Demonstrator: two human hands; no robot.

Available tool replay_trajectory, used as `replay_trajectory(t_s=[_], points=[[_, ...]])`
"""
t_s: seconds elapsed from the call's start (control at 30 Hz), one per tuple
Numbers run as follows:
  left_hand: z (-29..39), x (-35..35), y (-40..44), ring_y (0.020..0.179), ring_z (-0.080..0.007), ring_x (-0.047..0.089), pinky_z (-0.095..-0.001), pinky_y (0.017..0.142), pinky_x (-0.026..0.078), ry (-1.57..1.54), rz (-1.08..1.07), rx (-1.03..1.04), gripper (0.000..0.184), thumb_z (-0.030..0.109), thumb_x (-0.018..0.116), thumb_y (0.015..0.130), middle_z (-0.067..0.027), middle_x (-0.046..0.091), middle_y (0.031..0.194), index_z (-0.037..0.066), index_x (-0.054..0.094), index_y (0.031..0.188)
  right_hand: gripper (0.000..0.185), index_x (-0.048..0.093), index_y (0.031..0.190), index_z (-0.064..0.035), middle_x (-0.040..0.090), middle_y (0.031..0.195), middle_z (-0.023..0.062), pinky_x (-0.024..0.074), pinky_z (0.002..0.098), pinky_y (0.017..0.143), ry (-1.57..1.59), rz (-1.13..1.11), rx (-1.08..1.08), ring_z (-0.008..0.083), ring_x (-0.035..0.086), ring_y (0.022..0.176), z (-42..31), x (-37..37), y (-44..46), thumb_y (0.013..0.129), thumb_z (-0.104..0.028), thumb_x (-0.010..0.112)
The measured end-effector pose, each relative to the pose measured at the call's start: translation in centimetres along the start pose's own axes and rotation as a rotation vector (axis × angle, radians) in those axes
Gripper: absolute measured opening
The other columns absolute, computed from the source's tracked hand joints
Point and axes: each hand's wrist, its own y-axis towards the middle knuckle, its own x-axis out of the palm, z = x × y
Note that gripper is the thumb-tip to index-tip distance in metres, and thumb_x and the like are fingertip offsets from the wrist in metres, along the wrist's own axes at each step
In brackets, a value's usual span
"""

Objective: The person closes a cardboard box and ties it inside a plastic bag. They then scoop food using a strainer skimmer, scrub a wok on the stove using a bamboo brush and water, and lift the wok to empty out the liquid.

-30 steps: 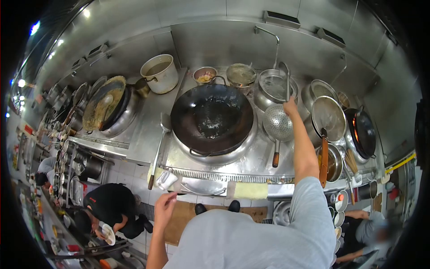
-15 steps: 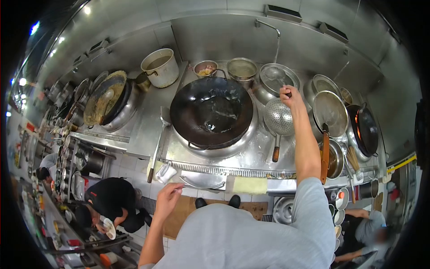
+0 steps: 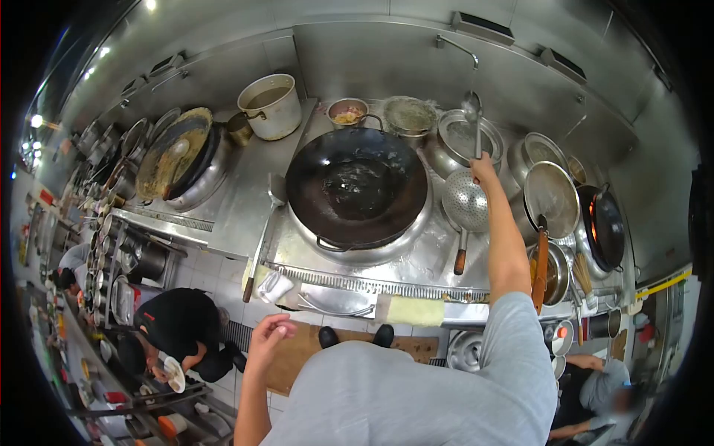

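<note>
My right hand [image 3: 484, 169] is closed round the handle of a ladle [image 3: 471, 108], its bowl raised under the tap [image 3: 460, 49] beyond a water-filled metal pot [image 3: 470, 137]. Below that wrist lies a perforated strainer [image 3: 465, 202] with a wooden-ended handle. A black wok [image 3: 316, 215] with a little liquid in its bottom sits on the burner in front of me. My left hand [image 3: 269, 336] hangs short of the counter's front edge, fingers loosely curled and apart, with nothing visible in it. The nearest things to it are a white cloth [image 3: 275, 287] and a long-handled spatula [image 3: 259, 249].
Behind the wok stand a bowl of food pieces [image 3: 347, 112] and a basin [image 3: 410, 116] with a rippled surface. A tall pot [image 3: 269, 108] is at the back left. Sieves [image 3: 551, 196] and a second wok [image 3: 608, 229] are to the right. A person in black [image 3: 178, 323] crouches at left.
My right hand has lifted the ladle from over the metal pot to beneath the tap. My left hand has drawn back slightly from the counter edge. The basin's surface has become disturbed.
</note>
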Motion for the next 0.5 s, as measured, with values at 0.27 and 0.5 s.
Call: replay_trajectory(t_s=[0.27, 0.5], points=[[0.4, 2.6, -1.3, 0.095, -0.0175, 0.065, -0.0322, 0.088, 0.052, -0.077, -0.019, -0.119, 0.032, 0.01, 0.06, 0.094, -0.0096, 0.068, 0.1, -0.001, 0.058, 0.124, 0.012, 0.047, 0.082, -0.0053, 0.042, 0.056, 0.0007, 0.0283, 0.0253, 0.037, 0.585, -0.203, 0.378, 0.0107, 0.039, 0.042, 5.6, -3.8, 4.8, 0.093, -0.008, 0.051], [1.2, 4.5, 1.4, 0.098, -0.0164, 0.063, -0.032, 0.09, 0.051, -0.017, -0.246, -0.115, 0.032, 0.01, 0.059, 0.095, -0.0088, 0.067, 0.103, -0.001, 0.058, 0.125, 0.015, 0.045, 0.08, -0.0076, 0.041, 0.056, -0.0028, 0.0266, 0.0246, 0.037, 1.329, -0.551, 0.326, 0.0094, 0.037, 0.042, 5.7, -5.7, -3.9, 0.095, -0.01, 0.049]])
